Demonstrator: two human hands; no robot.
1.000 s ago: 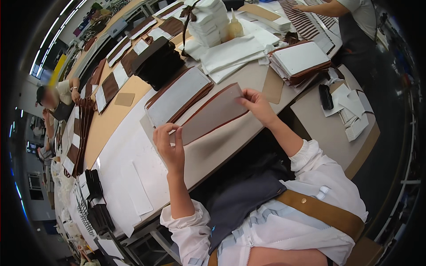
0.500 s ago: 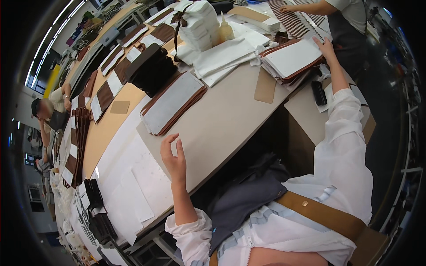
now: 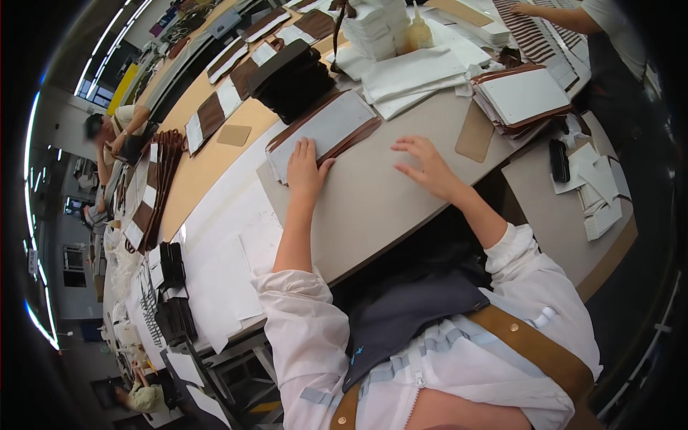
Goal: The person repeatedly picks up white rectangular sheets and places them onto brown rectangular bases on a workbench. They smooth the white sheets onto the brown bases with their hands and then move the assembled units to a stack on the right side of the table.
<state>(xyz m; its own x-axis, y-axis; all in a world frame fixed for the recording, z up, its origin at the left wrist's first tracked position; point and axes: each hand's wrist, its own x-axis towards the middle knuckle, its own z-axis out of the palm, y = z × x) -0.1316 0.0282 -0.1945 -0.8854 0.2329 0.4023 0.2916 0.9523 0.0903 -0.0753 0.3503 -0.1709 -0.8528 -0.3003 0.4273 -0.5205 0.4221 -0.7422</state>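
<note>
A stack of white-faced brown panels [image 3: 337,120] lies beneath the close-set fingers of the left hand [image 3: 306,174] — stretching toward two o'clock — and at ten o'clock from the loosely spread right hand [image 3: 428,169].

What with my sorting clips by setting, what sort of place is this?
Probably a leather-goods workshop: a stack of brown-edged panels lies under the left hand on a worktable, a nozzled bottle stands beyond, and a co-worker is near more brown pieces.
</note>
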